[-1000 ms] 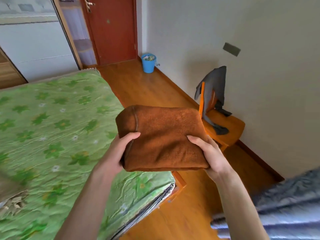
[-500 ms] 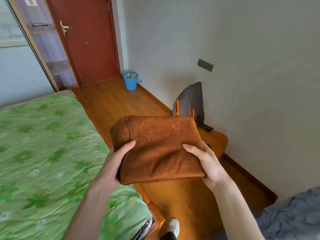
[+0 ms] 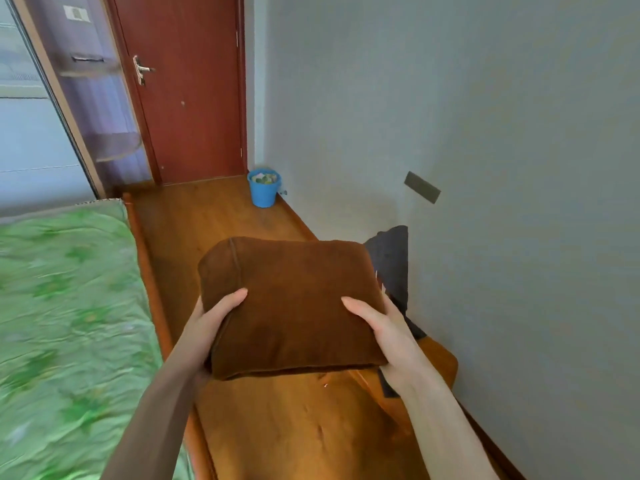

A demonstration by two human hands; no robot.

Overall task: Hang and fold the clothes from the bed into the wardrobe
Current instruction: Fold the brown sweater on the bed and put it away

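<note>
The left hand [image 3: 211, 320] and right hand [image 3: 384, 327] each grip a side of the folded rust-brown fleece garment [image 3: 291, 303], held above the floor beside the green floral-sheeted bed [image 3: 69, 306]. Folding looks finished; shelving it in the wardrobe remains.

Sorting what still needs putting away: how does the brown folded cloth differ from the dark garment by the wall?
The brown folded cloth is a neat thick bundle; the dark garment hangs loose and unfolded. The brown one is held up by the left hand and right hand; the dark one drapes over an orange chair. Both are off the bed.
</note>
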